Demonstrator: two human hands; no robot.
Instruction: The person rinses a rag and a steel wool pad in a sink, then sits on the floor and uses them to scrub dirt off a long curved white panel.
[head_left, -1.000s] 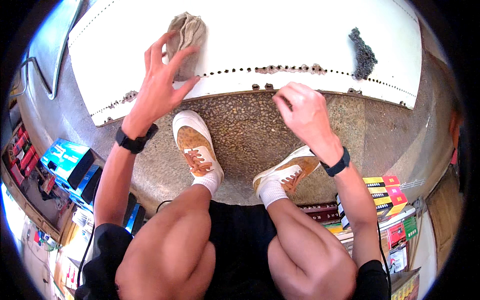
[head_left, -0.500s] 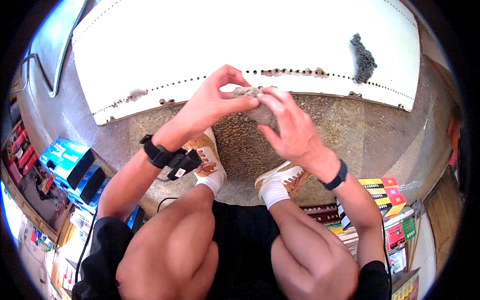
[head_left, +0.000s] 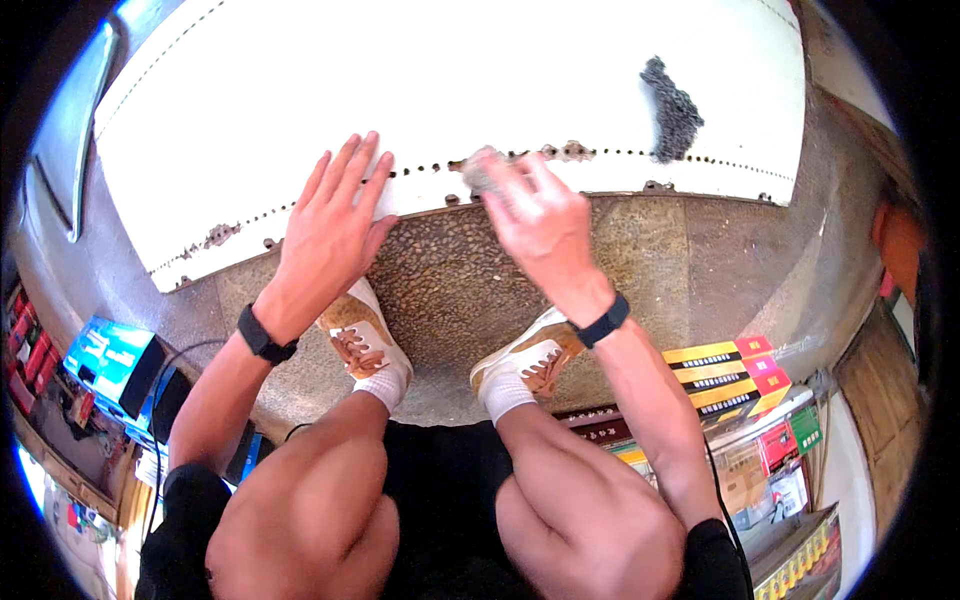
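A large white metal panel (head_left: 400,70) with a row of small holes and rusted patches along its near edge lies in front of me. My left hand (head_left: 335,220) rests on that edge, flat with fingers stretched out, holding nothing. To its right, my right hand (head_left: 540,225) grips a crumpled grey wad (head_left: 480,172) against the row of holes. Its fingers cover part of the wad, and its exact material cannot be made out. Farther right on the panel lies a dark grey tangled clump, like steel wool (head_left: 675,110).
My shoes (head_left: 365,335) stand on the stone-patterned floor (head_left: 440,270) just below the panel's edge. Blue boxes (head_left: 112,360) are stacked at left. Yellow, black and red boxes (head_left: 715,380) sit at right. A bent metal tube (head_left: 85,150) is at the upper left.
Both hands held the grey wad together above the panel's edge; now my left hand has let go and moved left onto the panel. My right hand has pressed the wad to the panel.
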